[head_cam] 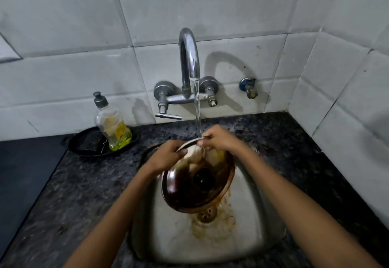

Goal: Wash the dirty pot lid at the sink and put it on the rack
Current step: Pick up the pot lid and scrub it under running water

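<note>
A: What is closest?

B: Two bare forearms reach over the steel sink (248,244). Brown stains spread around its drain (207,215), partly hidden behind the low edge of the lid.

A: And the lid itself?

B: The pot lid (189,187) is held tilted above the basin, its dark, greasy face toward the camera, with a black knob (202,178) in the middle. The left hand (166,156) has its grip clamped on the upper left rim. The right hand (221,139) pinches the top edge, fingers closed on it, right where the water stream (197,107) lands.

A: What stands around?

B: Left of the sink, on the speckled dark stone tabletop (84,183), a black dish (84,145) carries a clear soap bottle (111,124) with yellow liquid low in it and a grey cap. Nothing lies between it and the hands.

A: Farther back?

B: A curved chrome tap (189,57) is fixed to the wall with a lever handle (168,116) on the left. To its right sits a small wall valve (249,87). White tiles (210,4) cover the wall and turn the corner on the right. The frame is somewhat blurred.
</note>
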